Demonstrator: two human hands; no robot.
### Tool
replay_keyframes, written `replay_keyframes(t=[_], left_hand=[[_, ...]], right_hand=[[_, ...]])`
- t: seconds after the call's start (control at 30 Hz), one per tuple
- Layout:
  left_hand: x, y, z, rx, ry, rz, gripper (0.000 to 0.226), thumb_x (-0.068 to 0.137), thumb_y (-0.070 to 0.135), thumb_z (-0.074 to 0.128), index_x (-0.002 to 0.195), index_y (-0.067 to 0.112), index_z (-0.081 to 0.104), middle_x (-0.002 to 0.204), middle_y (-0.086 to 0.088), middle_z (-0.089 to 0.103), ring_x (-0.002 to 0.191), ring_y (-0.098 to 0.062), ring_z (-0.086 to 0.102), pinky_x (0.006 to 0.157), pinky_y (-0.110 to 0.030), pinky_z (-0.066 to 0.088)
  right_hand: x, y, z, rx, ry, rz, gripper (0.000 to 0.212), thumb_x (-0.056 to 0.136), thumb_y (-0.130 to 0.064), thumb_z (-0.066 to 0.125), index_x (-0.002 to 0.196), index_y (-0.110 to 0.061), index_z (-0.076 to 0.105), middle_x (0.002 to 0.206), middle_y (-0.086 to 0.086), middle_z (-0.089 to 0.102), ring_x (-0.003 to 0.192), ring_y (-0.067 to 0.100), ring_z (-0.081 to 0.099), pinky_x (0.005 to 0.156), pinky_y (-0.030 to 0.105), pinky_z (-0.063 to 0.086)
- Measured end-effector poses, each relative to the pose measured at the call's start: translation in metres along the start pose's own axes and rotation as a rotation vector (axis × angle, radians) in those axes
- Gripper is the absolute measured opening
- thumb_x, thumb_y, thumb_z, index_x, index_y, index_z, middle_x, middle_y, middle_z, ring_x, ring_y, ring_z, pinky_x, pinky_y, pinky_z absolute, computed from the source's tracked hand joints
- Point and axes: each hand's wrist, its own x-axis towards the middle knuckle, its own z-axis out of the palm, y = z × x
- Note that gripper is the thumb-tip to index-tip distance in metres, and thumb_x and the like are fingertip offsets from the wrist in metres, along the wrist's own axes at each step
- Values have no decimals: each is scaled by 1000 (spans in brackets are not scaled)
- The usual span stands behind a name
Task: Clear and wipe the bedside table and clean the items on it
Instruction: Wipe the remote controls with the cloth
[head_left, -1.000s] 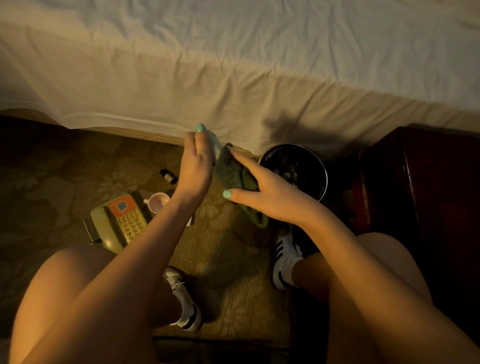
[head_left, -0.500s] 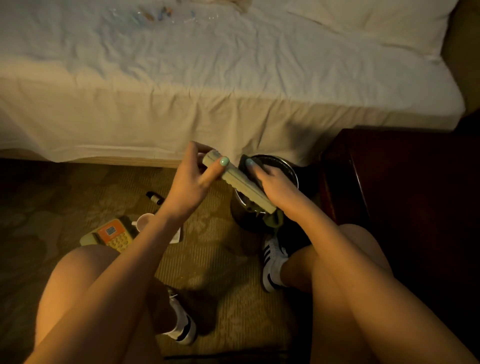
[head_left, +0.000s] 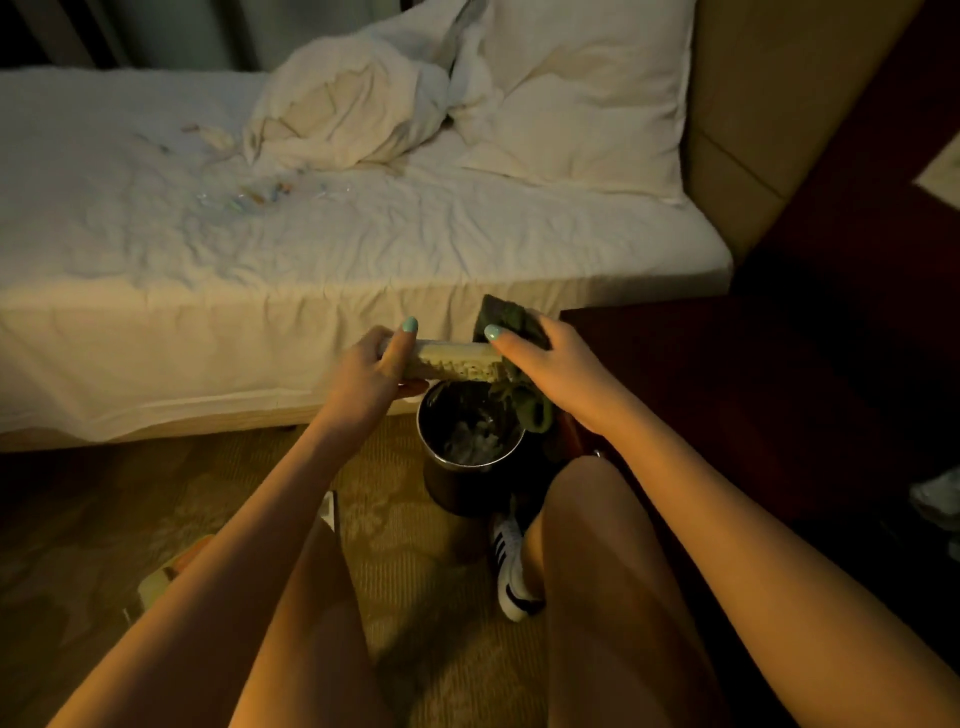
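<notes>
While the left hand (head_left: 363, 374) reaches forward with its forearm rising from the lower left, its fingers and thumb curl round the left end of a beige remote control (head_left: 457, 361), one painted nail lying over the top edge. It holds the remote level, button side toward the camera, just above the rim of a dark waste bin (head_left: 457, 488). From the lower right comes the right hand (head_left: 550, 364), palm down. It grips a green cloth (head_left: 511, 314) against the remote's right end with its forefinger stretched along the top. Part of the cloth sticks up behind the fingers and part hangs down over the bin's mouth. The right thumb is hidden beneath the hand. The bin stands on the carpet (head_left: 415, 597) between the side of the bed (head_left: 260, 249) and the front left corner of the dark wooden bedside table (head_left: 727, 374), whose top is lost in shadow. Its contents are a pale blur. Beside the bin a striped sneaker (head_left: 511, 571) shows past the right knee. Near the carpet's lower left, a pale and orange thing (head_left: 171, 571) is mostly covered by the left forearm and hard to name.
</notes>
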Motion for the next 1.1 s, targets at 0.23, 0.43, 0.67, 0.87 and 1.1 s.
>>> replay_keyframes(t=[0.23,0.43,0.67,0.87,1.1], left_hand=[[-31,38,35,444,-275,445,60,78,27,78,126,35,44,118,10,48,111,-9,53,93,-35,53],[-61,63,83,646,-255,721,59,79,12,77,131,10,50,122,0,46,105,-4,46,86,-29,49],[-75,65,153,668,-305,692,60,80,31,78,129,5,55,113,-7,60,95,-16,56,76,-27,46],[-71,48,232,534,-305,477,50,81,41,75,118,10,64,103,-3,66,87,-15,63,67,-28,49],[-51,20,330,541,-348,350,50,81,54,69,113,15,66,96,1,68,82,-17,65,68,-42,57]], right_hand=[[-60,-6,-59,148,210,201,28,95,-45,50,95,-20,64,98,9,70,87,19,69,75,33,56],[-107,6,-97,163,372,256,54,94,-59,39,111,-14,64,102,6,70,93,18,67,85,36,55],[-162,39,-154,208,645,303,51,98,-53,38,115,-13,64,107,8,68,98,23,64,93,44,51],[-218,84,-198,-101,758,384,33,97,-41,44,112,-14,57,100,3,62,90,19,60,74,34,49],[-263,147,-231,-134,784,487,27,95,-38,51,102,-17,66,100,2,66,93,17,62,87,39,52]])
